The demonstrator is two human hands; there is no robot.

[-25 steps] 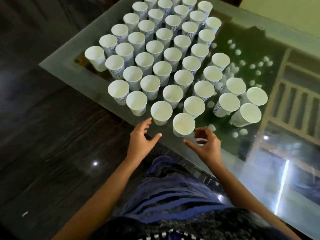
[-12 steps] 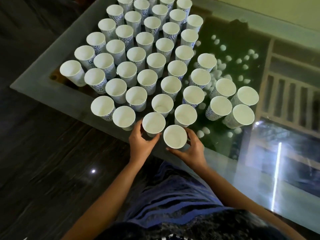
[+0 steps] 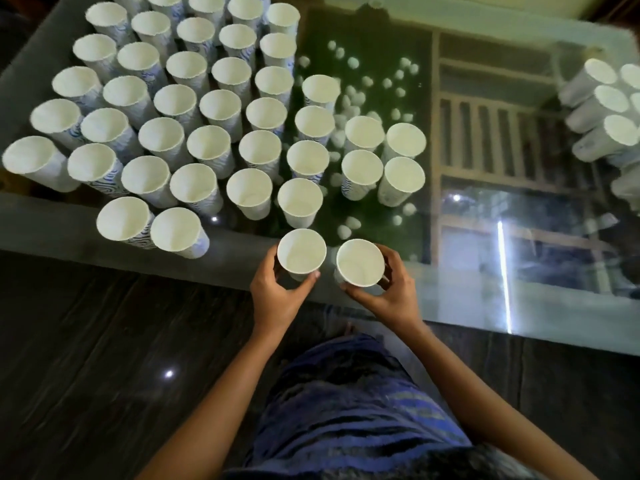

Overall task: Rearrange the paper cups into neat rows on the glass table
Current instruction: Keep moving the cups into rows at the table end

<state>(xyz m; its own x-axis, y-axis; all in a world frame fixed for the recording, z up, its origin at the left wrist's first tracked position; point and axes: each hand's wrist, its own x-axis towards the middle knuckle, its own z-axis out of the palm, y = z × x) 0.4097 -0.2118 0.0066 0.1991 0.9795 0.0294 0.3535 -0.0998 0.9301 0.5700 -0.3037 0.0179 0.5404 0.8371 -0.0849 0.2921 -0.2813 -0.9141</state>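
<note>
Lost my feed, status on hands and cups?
Left hand grips left cup. Right hand grips right cup. Both at table edge, cup rows just beyond.

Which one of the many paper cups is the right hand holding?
The frontmost right cup, beside the neighbouring cup held by the left hand: it alone is gripped by the right hand.

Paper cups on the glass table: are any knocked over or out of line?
None is tipped or spilled. But four cups stand apart, right of the big block, off its rows. The left hand grips one cup and the right hand another cup at the near edge.
</note>
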